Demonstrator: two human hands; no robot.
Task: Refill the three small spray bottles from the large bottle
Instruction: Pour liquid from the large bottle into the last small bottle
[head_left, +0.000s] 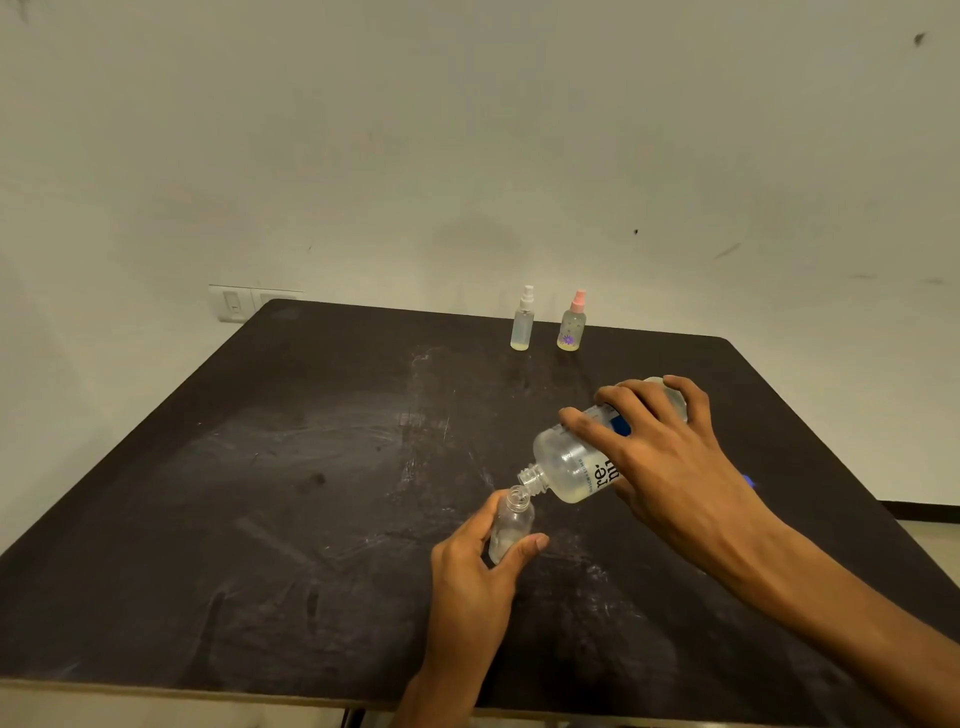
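Liquid-filled large bottle (576, 467), tipped mouth-down in the right hand (670, 457), meets the open neck of a small uncapped bottle (511, 527) gripped by the left hand (475, 577) above a scuffed dark table (260, 493); two capped spray bottles, white-topped (522, 325) and pink-topped (572, 325), stand at the far edge.

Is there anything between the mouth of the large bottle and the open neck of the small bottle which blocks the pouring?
Nothing visible does. The large bottle, tilted in the right hand, has its uncapped mouth just above the open neck of the small bottle held by the left hand. No cap or sprayer covers either.
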